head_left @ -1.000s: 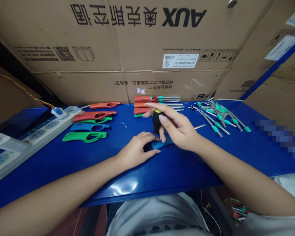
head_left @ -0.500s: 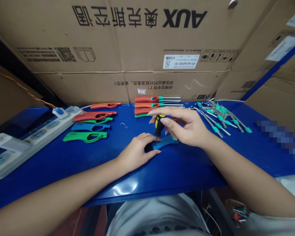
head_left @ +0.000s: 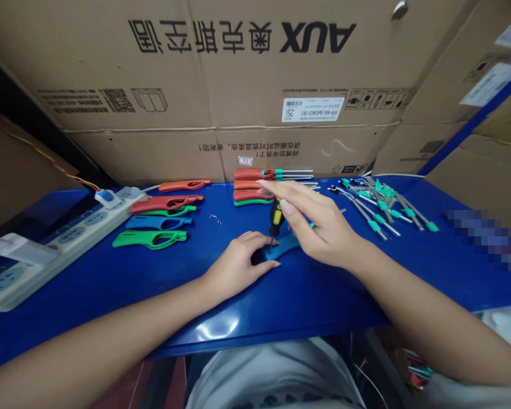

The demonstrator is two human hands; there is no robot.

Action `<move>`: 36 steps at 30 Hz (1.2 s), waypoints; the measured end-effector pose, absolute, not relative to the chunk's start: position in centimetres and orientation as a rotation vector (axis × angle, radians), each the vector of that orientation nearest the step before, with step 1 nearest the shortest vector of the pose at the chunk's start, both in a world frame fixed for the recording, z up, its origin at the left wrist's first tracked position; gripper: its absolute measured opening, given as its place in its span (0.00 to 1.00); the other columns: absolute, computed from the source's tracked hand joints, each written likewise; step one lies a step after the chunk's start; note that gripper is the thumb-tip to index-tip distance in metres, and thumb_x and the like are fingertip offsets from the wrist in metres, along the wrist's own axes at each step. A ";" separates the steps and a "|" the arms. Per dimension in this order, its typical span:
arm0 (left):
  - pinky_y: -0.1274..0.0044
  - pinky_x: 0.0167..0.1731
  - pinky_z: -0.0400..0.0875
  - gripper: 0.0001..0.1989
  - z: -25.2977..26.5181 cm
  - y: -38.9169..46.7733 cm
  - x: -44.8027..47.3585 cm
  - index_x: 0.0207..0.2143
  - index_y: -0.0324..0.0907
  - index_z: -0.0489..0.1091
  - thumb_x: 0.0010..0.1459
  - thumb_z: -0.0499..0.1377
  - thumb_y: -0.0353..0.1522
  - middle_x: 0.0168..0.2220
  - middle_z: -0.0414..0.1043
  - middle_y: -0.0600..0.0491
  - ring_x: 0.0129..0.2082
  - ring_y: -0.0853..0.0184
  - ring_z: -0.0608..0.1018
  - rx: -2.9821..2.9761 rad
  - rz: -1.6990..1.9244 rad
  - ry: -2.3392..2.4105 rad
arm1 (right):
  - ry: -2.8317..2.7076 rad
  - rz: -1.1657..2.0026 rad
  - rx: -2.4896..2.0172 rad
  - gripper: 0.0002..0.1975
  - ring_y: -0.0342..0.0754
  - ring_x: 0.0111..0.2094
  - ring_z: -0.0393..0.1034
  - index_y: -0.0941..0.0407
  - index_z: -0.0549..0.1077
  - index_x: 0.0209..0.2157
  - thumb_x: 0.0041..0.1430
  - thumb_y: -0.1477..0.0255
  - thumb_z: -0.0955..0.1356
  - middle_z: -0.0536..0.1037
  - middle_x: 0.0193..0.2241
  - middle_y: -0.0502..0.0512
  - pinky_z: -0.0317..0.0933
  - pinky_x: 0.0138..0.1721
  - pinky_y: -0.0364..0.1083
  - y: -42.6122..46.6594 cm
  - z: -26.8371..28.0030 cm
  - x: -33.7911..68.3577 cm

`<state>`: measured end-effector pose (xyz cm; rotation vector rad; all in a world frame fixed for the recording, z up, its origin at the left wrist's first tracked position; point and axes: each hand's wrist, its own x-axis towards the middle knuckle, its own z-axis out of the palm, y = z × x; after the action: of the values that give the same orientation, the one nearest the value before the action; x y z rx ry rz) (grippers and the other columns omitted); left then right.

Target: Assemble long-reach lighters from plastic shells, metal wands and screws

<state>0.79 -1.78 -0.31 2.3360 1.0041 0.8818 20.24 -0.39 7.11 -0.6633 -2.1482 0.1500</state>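
My left hand (head_left: 241, 264) is closed round the near-left end of a blue lighter (head_left: 283, 245) lying on the table, thumb on one side and fingers on the other. My right hand (head_left: 323, 224) grips a small black and yellow screwdriver (head_left: 276, 218) by its handle, with the forefinger stretched over the top. The screwdriver stands nearly upright, its tip against the blue lighter just beside my left fingertips. The lighter's far end is partly hidden behind my right hand. Several tiny screws (head_left: 215, 217) lie behind my left hand.
Red, orange, blue and green lighter handles (head_left: 153, 238) lie at left beside a white power strip (head_left: 68, 241). Assembled lighters with metal tubes (head_left: 255, 174) lie at the back. Several metal tubes with green ends (head_left: 383, 204) are heaped at right. A cardboard wall (head_left: 247, 74) stands behind.
My right hand has tilted and shifted round the screwdriver handle, its forefinger now reaching further over the top. My left hand still holds the blue lighter in place.
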 end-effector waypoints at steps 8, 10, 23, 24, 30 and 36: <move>0.67 0.50 0.73 0.12 -0.3 -2.2 1.0 0.44 0.42 0.74 0.57 0.68 0.30 0.44 0.79 0.50 0.46 0.59 0.79 2.321 0.886 1.058 | -2.050 0.055 -0.687 0.11 0.46 0.32 0.75 0.55 0.80 0.41 0.62 0.64 0.72 0.82 0.35 0.55 0.68 0.36 0.44 0.2 7.5 20.6; 0.67 0.49 0.73 0.12 -0.3 -2.3 1.1 0.44 0.42 0.73 0.58 0.68 0.31 0.44 0.79 0.49 0.46 0.59 0.79 2.341 0.879 1.078 | -2.078 -0.033 -0.708 0.13 0.48 0.37 0.77 0.55 0.79 0.43 0.63 0.62 0.71 0.83 0.37 0.56 0.69 0.39 0.45 0.0 7.4 20.5; 0.66 0.48 0.74 0.13 -0.5 -2.7 1.1 0.48 0.40 0.71 0.63 0.64 0.34 0.43 0.77 0.47 0.45 0.58 0.77 2.574 0.791 1.114 | -2.144 -0.068 -0.792 0.11 0.45 0.29 0.73 0.58 0.79 0.36 0.64 0.64 0.70 0.82 0.32 0.55 0.60 0.32 0.43 -0.5 8.5 19.9; 0.66 0.48 0.74 0.13 -0.5 -2.7 1.1 0.48 0.40 0.71 0.63 0.63 0.34 0.44 0.77 0.47 0.45 0.58 0.77 2.580 0.786 1.114 | -2.149 -0.082 -0.790 0.13 0.44 0.29 0.72 0.59 0.78 0.35 0.64 0.63 0.69 0.81 0.32 0.55 0.59 0.32 0.43 -0.7 8.4 19.9; 0.66 0.50 0.74 0.17 1.1 -2.9 0.9 0.53 0.39 0.69 0.62 0.62 0.31 0.48 0.78 0.45 0.48 0.57 0.78 2.612 0.593 1.230 | -1.923 0.038 -0.870 0.13 0.39 0.19 0.62 0.57 0.75 0.31 0.63 0.61 0.70 0.73 0.21 0.47 0.55 0.25 0.41 0.0 8.7 22.4; 0.60 0.48 0.75 0.28 3.8 -3.8 0.2 0.62 0.33 0.63 0.60 0.61 0.29 0.50 0.76 0.37 0.50 0.48 0.78 2.719 0.047 1.517 | -1.788 -0.439 -1.427 0.12 0.49 0.28 0.69 0.54 0.75 0.33 0.62 0.60 0.68 0.77 0.25 0.54 0.54 0.28 0.45 4.4 8.8 29.7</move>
<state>0.22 -3.85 3.80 2.7194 1.5169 0.0471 29.70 4.41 8.78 -1.4275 -1.7877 -0.4386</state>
